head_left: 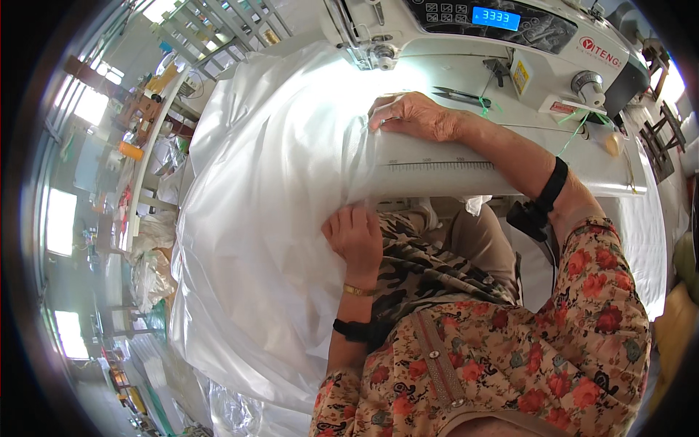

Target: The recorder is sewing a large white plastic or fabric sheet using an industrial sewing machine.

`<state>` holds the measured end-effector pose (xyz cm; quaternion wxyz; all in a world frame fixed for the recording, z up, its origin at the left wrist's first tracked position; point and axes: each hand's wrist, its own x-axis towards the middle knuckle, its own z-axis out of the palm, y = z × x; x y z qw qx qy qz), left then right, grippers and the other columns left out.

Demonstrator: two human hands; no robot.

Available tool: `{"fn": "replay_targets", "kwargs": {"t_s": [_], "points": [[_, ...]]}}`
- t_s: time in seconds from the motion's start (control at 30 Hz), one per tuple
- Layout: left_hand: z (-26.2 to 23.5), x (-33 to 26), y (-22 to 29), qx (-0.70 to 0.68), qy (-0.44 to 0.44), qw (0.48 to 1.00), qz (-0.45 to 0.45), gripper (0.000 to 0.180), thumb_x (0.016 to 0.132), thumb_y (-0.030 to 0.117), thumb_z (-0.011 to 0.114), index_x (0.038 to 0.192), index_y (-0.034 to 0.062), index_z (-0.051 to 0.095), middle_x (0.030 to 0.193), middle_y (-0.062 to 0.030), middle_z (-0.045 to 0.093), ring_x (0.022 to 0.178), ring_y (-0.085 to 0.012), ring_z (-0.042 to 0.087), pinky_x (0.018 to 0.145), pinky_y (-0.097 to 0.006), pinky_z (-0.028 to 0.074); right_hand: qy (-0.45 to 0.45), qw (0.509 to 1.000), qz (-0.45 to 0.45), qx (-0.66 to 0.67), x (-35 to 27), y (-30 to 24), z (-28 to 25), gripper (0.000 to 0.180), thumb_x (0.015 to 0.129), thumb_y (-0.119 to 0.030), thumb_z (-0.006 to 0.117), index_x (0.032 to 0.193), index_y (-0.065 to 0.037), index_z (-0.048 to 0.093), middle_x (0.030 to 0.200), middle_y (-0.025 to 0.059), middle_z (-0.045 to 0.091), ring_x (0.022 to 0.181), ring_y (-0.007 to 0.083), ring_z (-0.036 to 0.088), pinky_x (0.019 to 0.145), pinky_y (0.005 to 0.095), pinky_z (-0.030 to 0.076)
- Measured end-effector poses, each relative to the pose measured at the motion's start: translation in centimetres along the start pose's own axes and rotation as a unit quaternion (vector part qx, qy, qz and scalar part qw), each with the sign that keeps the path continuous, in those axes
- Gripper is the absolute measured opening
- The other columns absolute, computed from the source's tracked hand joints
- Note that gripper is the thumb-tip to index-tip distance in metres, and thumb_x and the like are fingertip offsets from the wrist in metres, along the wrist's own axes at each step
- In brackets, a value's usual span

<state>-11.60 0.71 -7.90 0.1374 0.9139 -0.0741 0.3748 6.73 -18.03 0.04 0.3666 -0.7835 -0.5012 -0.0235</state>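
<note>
A large sheet of thin, shiny white fabric spreads over the left of the sewing table and hangs down toward my lap. My right hand pinches the fabric's right edge on the table, just below the needle area of a sewing machine. Nearer to my body, my left hand has its fingers curled on the same edge, at the table's front. Gathered folds run between the two hands. Bright light from the machine washes out the cloth near the needle, and the fingertips are partly hidden.
Thread snips lie behind my right hand, near green thread ends. A ruler scale runs along the table's front. The machine's handwheel-like knob sits at right. A cluttered shelf stands at left.
</note>
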Motion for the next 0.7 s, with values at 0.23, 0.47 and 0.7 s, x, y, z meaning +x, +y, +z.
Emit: {"fn": "replay_targets", "kwargs": {"t_s": [0.23, 0.47, 0.7], "points": [[-0.1, -0.1, -0.5, -0.001, -0.030, 0.999, -0.027, 0.013, 0.077, 0.004, 0.061, 0.089, 0.0048, 0.057, 0.088, -0.0075, 0.060, 0.084, -0.0286, 0.054, 0.082, -0.040, 0.038, 0.024, 0.999, -0.012, -0.036, 0.3, -0.3, 0.5, 0.006, 0.088, -0.013, 0.060, 0.094, -0.013, 0.061, 0.098, 0.0020, 0.061, 0.095, 0.0234, 0.060, 0.084, 0.0351, 0.049], [-0.9, -0.4, -0.3, -0.005, 0.011, 1.000, 0.022, 0.011, 0.081, 0.006, 0.061, 0.091, 0.0034, 0.057, 0.089, -0.0078, 0.062, 0.086, -0.0285, 0.055, 0.084, -0.039, 0.038, 0.023, 0.993, -0.043, -0.112, -0.1, 0.0, 0.4, 0.004, 0.087, -0.011, 0.054, 0.091, -0.012, 0.052, 0.091, 0.0031, 0.056, 0.092, 0.0234, 0.057, 0.078, 0.0367, 0.049], [-3.3, 0.7, 1.7, -0.051, -0.026, 0.998, -0.009, 0.042, 0.079, 0.024, 0.073, 0.111, 0.0055, 0.053, 0.108, -0.0115, 0.061, 0.094, -0.0277, 0.055, 0.090, -0.041, 0.036, -0.003, 0.990, -0.036, -0.134, 0.8, -0.6, 0.6, 0.006, 0.087, -0.011, 0.056, 0.092, -0.010, 0.053, 0.091, 0.0034, 0.056, 0.093, 0.0239, 0.057, 0.080, 0.0371, 0.050]]}}
